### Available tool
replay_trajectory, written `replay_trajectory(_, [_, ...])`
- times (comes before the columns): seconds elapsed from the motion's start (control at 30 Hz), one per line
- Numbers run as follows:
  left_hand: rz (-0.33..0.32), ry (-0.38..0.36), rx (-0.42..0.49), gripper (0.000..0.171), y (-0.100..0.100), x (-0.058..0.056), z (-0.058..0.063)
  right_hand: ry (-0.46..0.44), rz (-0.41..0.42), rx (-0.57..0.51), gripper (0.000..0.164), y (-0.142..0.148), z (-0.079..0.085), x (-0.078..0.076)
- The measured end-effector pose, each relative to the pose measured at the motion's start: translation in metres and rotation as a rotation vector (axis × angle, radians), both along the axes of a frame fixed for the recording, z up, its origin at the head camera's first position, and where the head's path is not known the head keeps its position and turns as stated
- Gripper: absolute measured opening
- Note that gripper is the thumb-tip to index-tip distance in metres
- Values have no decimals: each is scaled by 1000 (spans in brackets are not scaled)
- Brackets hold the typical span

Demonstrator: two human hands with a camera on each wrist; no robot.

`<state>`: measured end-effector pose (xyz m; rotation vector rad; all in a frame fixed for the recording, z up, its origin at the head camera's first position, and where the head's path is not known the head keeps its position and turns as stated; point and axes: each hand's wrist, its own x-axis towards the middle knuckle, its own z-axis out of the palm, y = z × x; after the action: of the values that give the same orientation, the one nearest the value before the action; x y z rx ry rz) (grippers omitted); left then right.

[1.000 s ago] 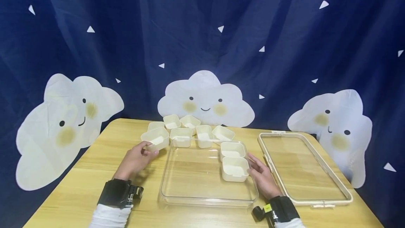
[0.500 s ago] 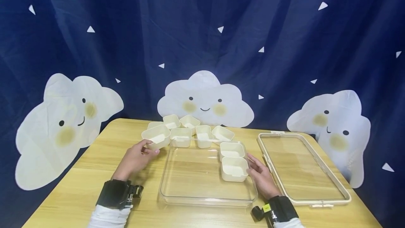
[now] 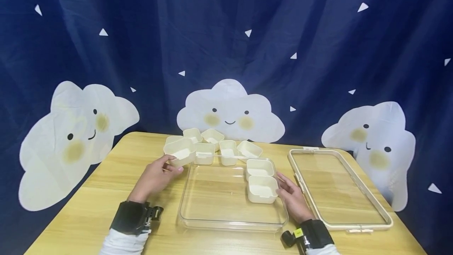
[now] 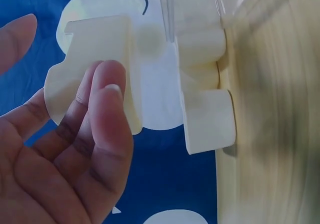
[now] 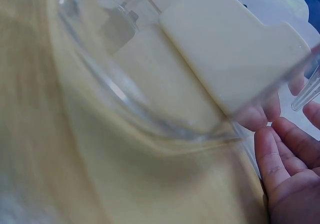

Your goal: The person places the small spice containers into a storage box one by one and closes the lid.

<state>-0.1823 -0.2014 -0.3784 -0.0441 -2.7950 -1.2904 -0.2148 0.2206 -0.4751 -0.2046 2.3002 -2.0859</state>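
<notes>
My left hand [image 3: 153,178] grips a small cream plastic bin [image 3: 179,153] by its near left side. The left wrist view has this bin [image 4: 100,43] raised off the table, its rim notched. To the right stands a clear shallow box [image 3: 230,223]. Two similar cream bins sit along the box's right side, a front bin [image 3: 262,196] and a rear bin [image 3: 260,168]. My right hand [image 3: 293,202] rests against the outside of the right wall, fingers loosely extended. Through that wall, the right wrist view shows the front bin close to the fingertips.
Several more cream bins [image 3: 228,152] crowd the table's back edge behind the clear box. A clear lid with a cream frame [image 3: 357,225] lies to the right, close to my right hand. A dark blue curtain [image 3: 226,30] with cloud prints hangs behind the table [image 3: 88,215].
My left hand has shifted a little to the right with its bin, which now overlaps the bins behind it more. The right hand and the clear box have stayed put.
</notes>
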Motion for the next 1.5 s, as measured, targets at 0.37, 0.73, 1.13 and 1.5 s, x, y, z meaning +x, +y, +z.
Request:
replay_trajectory(0.37, [-31,5,-2,46,12,2,1,-5,1,-1,58,1,1,1])
replay_trajectory(0.73, [-85,37,-7,42,21,4,-2,-3,3,-1,58,-1,0,-2])
replay_trajectory(1.13, [-172,126,-53,16,39,-4,-3,-7,3,40,58,2,1,-3])
replay_trajectory(1.5, [-209,103,-98,19,52,-5,-4,-23,-6,56,59,3,-4,-5])
